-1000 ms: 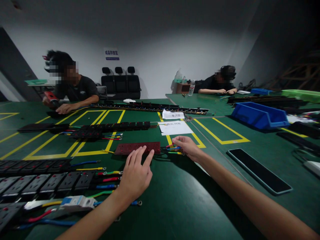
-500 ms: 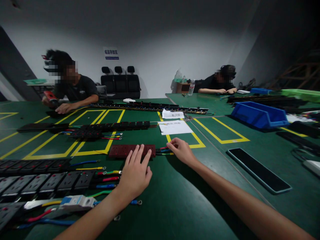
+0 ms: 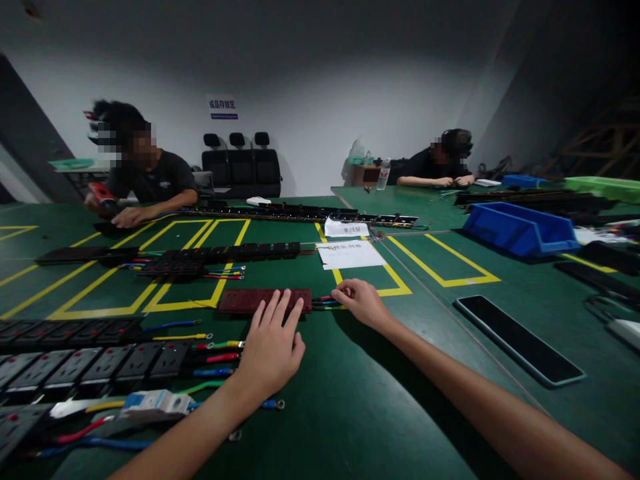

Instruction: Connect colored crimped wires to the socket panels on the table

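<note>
A dark red socket strip (image 3: 240,301) lies on the green table in front of me. My left hand (image 3: 275,337) rests on its right half, fingers spread and flat, so part of the strip is hidden. Short coloured wires (image 3: 323,303) come out of the strip's right end. My right hand (image 3: 361,300) pinches the ends of these wires between thumb and fingers; the tips are covered by the hand. Left of my left forearm lie black socket strips (image 3: 100,367) with coloured leads ending in ring terminals.
Farther back are another black socket strip (image 3: 230,252), paper sheets (image 3: 350,256) and long wired strips (image 3: 300,213). A phone (image 3: 517,340) and a blue bin (image 3: 520,230) stand on the right. Two people, one (image 3: 150,177) holding a red power tool (image 3: 103,197), sit across the table.
My right hand has shifted very slightly left and down at the wire ends. My left hand stays on the dark red strip.
</note>
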Action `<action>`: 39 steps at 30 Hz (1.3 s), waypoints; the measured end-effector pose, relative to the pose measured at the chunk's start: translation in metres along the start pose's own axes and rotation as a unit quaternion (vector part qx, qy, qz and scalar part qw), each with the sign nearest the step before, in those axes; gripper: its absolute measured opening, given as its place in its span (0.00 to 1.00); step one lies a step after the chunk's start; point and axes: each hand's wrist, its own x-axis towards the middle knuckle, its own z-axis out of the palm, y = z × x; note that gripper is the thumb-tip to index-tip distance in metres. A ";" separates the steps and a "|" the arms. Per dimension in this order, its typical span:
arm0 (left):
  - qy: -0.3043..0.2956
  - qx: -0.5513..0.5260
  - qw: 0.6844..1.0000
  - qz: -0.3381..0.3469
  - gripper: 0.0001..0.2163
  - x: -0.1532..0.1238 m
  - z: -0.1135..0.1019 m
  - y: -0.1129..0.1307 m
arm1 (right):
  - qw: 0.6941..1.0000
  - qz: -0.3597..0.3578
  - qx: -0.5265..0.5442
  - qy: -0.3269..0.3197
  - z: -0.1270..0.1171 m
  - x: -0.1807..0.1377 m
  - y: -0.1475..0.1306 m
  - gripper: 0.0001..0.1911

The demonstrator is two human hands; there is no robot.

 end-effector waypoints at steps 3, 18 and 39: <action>0.001 -0.001 1.000 0.002 0.28 0.000 0.000 0.000 | 1.000 0.006 0.002 -0.021 -0.002 0.002 0.000 0.15; 0.035 -0.003 0.999 -0.001 0.26 0.000 -0.005 0.001 | 0.991 -0.092 0.040 -0.085 -0.006 0.000 0.007 0.14; 0.013 -0.005 1.000 0.015 0.28 0.000 -0.005 0.000 | 1.000 0.004 0.001 -0.025 -0.002 -0.004 -0.005 0.16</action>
